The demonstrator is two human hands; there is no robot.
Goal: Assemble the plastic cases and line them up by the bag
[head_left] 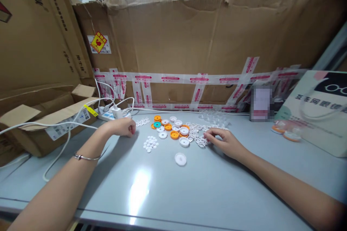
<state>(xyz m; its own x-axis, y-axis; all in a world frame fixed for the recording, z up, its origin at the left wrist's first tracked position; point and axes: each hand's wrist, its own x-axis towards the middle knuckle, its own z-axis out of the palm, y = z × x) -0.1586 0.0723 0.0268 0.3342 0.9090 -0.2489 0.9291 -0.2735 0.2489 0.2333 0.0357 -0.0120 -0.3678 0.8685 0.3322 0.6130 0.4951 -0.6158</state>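
My left hand rests at the left of the small parts, its fingers curled in; anything inside them is hidden. At the right, my right hand touches the edge of a pile of white openwork pieces, thumb and forefinger close together. Between the hands lie round orange caps, white caps and a teal one. A single white round piece lies nearer to me. Small white discs form a cluster, with a row of clear-white pieces behind them.
An open cardboard box and a power strip with white cables stand at the left. A large carton walls the back. Clear pieces, orange-based clear parts, a blurred box and a printed bag are toward the right.
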